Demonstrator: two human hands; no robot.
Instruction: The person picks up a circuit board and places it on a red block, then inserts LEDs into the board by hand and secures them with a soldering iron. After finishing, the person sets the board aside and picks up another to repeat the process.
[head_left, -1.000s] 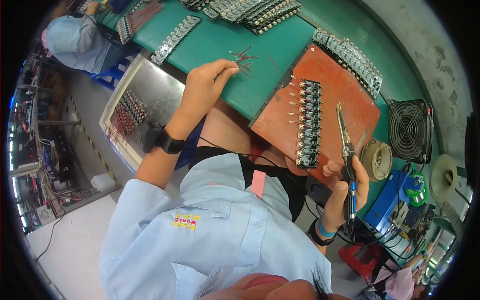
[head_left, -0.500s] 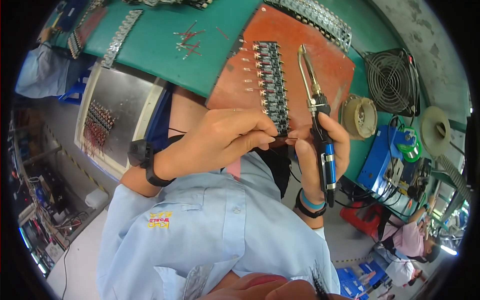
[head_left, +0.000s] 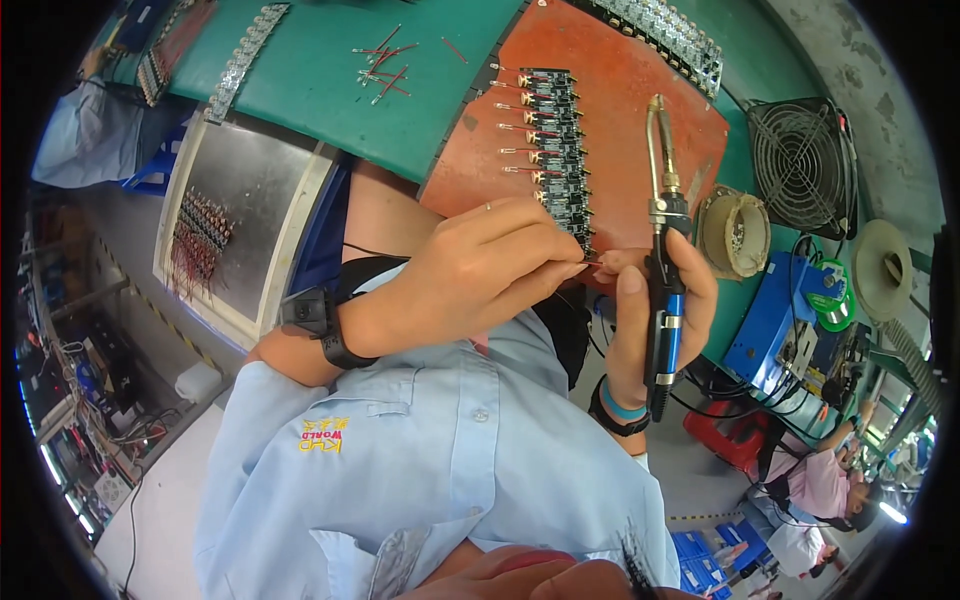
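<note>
Just brought closer together, near the close end of the black circuit board (head_left: 565,150): the fingertips of the left hand (head_left: 490,255) and of the right hand (head_left: 630,325), with a thin red wire (head_left: 594,264) at the meeting point; pinched between left thumb and forefinger, with one end poking toward the right thumb and forefinger; too small to tell whether gripped there as well. In the right hand at the same time, wrapped by palm and remaining fingers, a blue-handled soldering iron (head_left: 668,330); pointed away from the body, tip above the orange mat (head_left: 640,60) and apart from the board. By judgement, past the fetching of a wire and into working it between the fingers; not yet set on the board.

Compared with one second ago, no longer reaching with the left hand over the loose wires (head_left: 380,72) on the green tabletop (head_left: 310,80); compared with half a second ago, less wire on show between the hands, and less leftward lean on the iron. Unchanged: on the mat, the board; along its left side, a row of red-wired bulbs (head_left: 520,128); on the tabletop, the scattered loose wires.
</note>
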